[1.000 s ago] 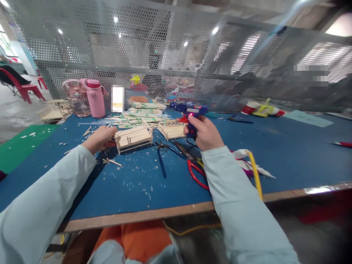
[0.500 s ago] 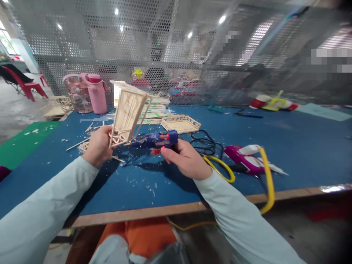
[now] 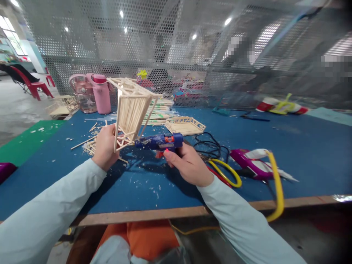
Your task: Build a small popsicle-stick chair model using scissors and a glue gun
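Two bare hands now meet over the blue tabletop (image 3: 137, 192): the miniature wooden-stick frame (image 3: 131, 112) has come up off the surface and been turned on end, and the blue hot-glue gun (image 3: 159, 142) has swung in to its lower corner. The left hand (image 3: 106, 148) grips the frame low down, by its crossed sticks, while the right hand (image 3: 192, 167) is wrapped round the gun, a finger near the red trigger (image 3: 159, 154); whether it is squeezed cannot be told. That turn seems to leave the lower joints open to the nozzle, which sits at or just beside them; contact is unclear. Behind the gun, a second, shallower stick frame (image 3: 185, 127) rests on the table near wrapped stick bundles (image 3: 161, 116). Loose sticks (image 3: 82, 143) and pale scraps lie around the left hand. To the right are a tangled black cord (image 3: 210, 146), a yellow looped handle (image 3: 237, 179) and a purple-and-white tool (image 3: 254, 165). Two drink bottles, one clear pink (image 3: 87, 99) and one solid pink (image 3: 102, 97), stand side by side at the far left. Beyond rises a perforated metal screen (image 3: 96, 47), with a red plastic chair (image 3: 35, 87) out on the grey floor (image 3: 15, 99).
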A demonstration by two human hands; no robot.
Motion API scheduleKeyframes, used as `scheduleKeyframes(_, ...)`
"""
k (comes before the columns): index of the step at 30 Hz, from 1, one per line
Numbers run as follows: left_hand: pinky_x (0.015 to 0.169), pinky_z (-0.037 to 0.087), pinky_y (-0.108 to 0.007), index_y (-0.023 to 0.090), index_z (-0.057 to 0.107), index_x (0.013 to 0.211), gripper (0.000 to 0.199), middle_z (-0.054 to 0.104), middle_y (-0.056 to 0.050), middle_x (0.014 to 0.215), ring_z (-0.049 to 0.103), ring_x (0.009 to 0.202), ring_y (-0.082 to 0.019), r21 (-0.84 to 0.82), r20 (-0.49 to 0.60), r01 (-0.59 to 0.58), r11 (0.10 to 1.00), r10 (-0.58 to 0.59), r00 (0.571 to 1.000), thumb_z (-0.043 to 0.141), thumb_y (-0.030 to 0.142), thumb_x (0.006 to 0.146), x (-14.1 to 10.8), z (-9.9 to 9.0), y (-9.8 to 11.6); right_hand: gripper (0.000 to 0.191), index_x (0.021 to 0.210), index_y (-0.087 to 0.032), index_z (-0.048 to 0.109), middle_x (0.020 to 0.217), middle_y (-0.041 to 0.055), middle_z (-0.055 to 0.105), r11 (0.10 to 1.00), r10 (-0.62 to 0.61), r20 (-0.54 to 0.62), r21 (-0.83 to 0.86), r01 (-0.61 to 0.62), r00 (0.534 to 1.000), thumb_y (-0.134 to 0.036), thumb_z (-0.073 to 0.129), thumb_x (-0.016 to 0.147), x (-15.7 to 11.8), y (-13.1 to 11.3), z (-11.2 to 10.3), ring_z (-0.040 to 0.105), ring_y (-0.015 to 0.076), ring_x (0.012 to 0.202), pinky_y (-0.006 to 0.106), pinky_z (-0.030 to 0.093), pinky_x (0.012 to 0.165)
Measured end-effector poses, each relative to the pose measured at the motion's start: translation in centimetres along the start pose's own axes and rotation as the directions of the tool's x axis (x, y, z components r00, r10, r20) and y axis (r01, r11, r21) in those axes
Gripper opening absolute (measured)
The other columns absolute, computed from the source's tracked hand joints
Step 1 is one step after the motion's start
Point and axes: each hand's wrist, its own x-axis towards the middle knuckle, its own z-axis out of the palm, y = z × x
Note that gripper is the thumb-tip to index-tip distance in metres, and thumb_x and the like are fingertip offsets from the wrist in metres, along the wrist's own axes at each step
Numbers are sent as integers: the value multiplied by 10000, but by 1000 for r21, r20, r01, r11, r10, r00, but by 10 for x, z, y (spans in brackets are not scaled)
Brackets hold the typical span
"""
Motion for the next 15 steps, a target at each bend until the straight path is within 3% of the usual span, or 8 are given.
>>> scheduleKeyframes(4,473,437,-240,194,522,652,80,529,-10,626,567,576,-144,-84,-10,-94,992,93,996,466,240,685,-6,4,2,397,815,-174,586,664,23,595,1000,-6,15,-28,7,1000,-559,496,860,0,0,1,562,143,637,278,452,621)
scheduleKeyframes(11,477,413,-257,204,535,675,102,507,-10,604,523,555,-150,-17,-33,-52,998,52,998,499,299,681,-8,5,6,386,812,-171,586,663,22,586,999,4,-8,-48,-4,1000,-545,501,862,-1,3,0,543,140,622,276,439,614)
scheduleKeyframes(15,476,392,-240,193,501,637,69,495,-5,590,492,519,-128,-106,-21,-28,994,26,999,479,229,692,-10,7,9,399,804,-176,573,661,21,586,999,4,-5,-52,-4,1000,-564,497,856,-1,1,1,540,142,626,275,436,612)
